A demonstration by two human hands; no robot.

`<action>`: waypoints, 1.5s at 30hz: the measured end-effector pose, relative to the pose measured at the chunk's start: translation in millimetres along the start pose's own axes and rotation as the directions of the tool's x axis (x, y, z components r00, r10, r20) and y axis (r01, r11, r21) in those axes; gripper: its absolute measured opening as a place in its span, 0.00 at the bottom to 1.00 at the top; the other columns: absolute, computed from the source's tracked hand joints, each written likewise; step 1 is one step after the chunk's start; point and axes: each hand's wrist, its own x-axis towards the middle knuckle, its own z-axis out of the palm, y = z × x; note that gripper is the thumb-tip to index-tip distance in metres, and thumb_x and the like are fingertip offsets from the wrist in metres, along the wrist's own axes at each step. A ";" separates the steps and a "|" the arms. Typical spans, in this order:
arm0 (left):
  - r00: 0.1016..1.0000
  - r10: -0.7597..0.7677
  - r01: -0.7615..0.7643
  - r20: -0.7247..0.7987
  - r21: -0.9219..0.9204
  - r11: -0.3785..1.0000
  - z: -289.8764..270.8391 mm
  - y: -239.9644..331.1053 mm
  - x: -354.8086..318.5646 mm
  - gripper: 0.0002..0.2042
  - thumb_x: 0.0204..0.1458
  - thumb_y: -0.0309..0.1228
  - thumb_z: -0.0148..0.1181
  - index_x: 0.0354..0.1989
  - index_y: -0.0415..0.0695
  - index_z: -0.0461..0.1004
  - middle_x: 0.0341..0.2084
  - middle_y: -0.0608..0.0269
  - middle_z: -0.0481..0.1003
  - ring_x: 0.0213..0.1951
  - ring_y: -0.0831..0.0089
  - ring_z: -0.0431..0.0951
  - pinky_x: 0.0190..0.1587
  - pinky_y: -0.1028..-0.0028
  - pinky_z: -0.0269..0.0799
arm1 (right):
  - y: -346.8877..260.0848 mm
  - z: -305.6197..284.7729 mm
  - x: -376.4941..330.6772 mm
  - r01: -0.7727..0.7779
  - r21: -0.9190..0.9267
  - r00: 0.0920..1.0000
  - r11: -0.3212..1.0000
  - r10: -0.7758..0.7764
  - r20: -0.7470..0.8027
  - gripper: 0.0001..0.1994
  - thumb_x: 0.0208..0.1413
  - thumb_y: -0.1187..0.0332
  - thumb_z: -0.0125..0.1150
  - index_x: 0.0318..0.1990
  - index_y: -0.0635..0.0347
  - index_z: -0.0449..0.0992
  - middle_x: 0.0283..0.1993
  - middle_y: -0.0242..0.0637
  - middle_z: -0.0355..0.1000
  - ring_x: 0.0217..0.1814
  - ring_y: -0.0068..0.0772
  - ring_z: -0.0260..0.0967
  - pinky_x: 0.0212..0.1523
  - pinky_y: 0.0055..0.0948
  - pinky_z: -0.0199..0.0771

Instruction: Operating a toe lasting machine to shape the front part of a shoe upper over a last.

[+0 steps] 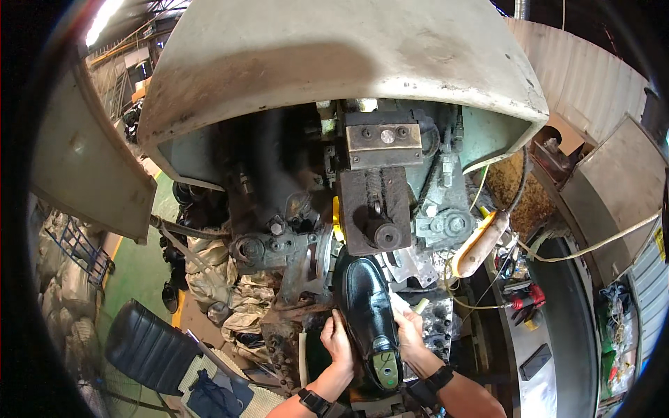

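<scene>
A glossy black leather shoe (365,292) points its toe away from me, up to the machine's metal head. A green shoe last (385,369) shows in its heel opening. My left hand (337,343) rests along the shoe's left side, thumb up, its other fingers partly hidden. From the right, my right hand (410,336) grips the shoe's other side, its fingertips partly out of sight. The toe lies just below a dark metal block (376,209) with a round knob, between the machine's side plates.
A large pale machine hood (334,56) arches over the work. On the right hang a yellow-cased lamp (481,244) and cables; a bench (536,390) carries a red tool (529,301) and a dark box (535,362). A black chair (152,341) and cloth bundles (251,303) stand left.
</scene>
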 end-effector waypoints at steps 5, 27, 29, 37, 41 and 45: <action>0.997 -0.072 0.071 0.001 -0.087 0.994 6.2 10.6 -5.5 0.15 0.69 0.39 0.51 0.38 0.40 0.78 0.32 0.67 0.79 0.32 0.77 0.76 0.37 0.74 0.74 | -5.1 4.2 -5.9 -0.023 0.004 0.998 1.000 0.023 0.055 0.11 0.63 0.71 0.63 0.50 0.64 0.78 0.41 0.34 0.81 0.34 0.22 0.78 0.34 0.23 0.81; 0.898 0.127 0.252 -0.422 0.728 0.638 -384.9 -20.9 28.1 0.10 0.54 0.28 0.63 0.42 0.35 0.80 0.32 0.57 0.81 0.32 0.70 0.80 0.35 0.71 0.74 | -40.0 -349.8 -33.5 -0.267 -0.680 0.942 0.683 0.036 -0.334 0.07 0.61 0.69 0.59 0.34 0.63 0.74 0.26 0.37 0.74 0.20 0.27 0.69 0.20 0.27 0.66; 0.897 -0.008 0.358 -0.442 0.716 0.599 -404.9 -40.8 2.2 0.14 0.49 0.24 0.65 0.45 0.33 0.80 0.31 0.57 0.81 0.30 0.70 0.79 0.34 0.71 0.74 | 14.3 -390.7 -55.8 -0.542 -0.514 0.787 0.665 0.187 -0.588 0.10 0.61 0.67 0.59 0.27 0.54 0.70 0.22 0.30 0.66 0.18 0.25 0.62 0.19 0.28 0.59; 0.930 -0.116 0.351 -0.349 0.750 0.561 -359.3 -41.5 -23.6 0.15 0.53 0.22 0.62 0.49 0.31 0.78 0.35 0.57 0.81 0.35 0.70 0.79 0.38 0.73 0.73 | 53.5 -363.8 -63.7 -0.534 -0.305 0.723 0.789 0.239 -0.648 0.08 0.57 0.66 0.62 0.39 0.59 0.73 0.31 0.37 0.72 0.31 0.37 0.70 0.33 0.39 0.71; 0.981 0.150 0.006 -0.125 0.787 0.617 -328.2 -39.7 -5.2 0.19 0.52 0.29 0.66 0.51 0.32 0.77 0.41 0.53 0.82 0.42 0.67 0.82 0.47 0.69 0.76 | 38.4 -324.2 -42.9 -0.286 -0.271 0.769 0.919 0.052 -0.637 0.11 0.59 0.71 0.59 0.26 0.58 0.66 0.21 0.35 0.66 0.21 0.27 0.64 0.21 0.30 0.61; 0.987 0.115 0.035 -0.108 0.861 0.508 -275.8 4.7 3.8 0.16 0.56 0.31 0.64 0.49 0.35 0.78 0.42 0.57 0.81 0.43 0.72 0.81 0.48 0.71 0.76 | 6.6 -293.4 -48.4 -0.369 -0.521 0.857 0.770 0.065 -0.511 0.07 0.60 0.68 0.60 0.33 0.59 0.70 0.26 0.33 0.69 0.24 0.27 0.67 0.23 0.29 0.65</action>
